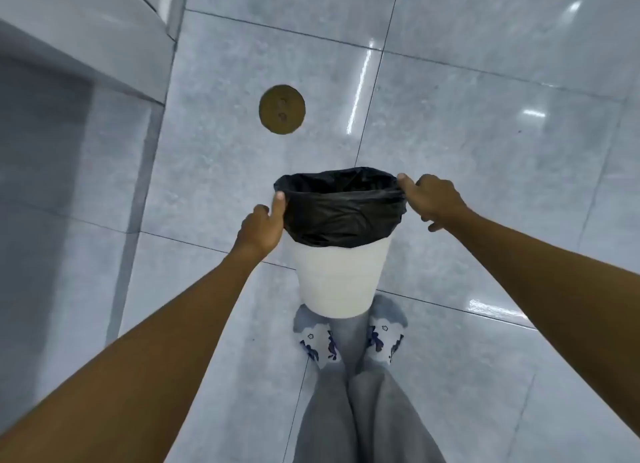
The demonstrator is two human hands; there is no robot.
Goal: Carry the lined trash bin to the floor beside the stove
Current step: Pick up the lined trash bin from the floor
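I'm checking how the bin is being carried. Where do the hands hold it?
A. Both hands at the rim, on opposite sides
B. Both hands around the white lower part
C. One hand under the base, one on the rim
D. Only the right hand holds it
A: the left hand and right hand each grip the bag-covered rim on opposite sides of the bin, leaving its white lower part and base untouched.
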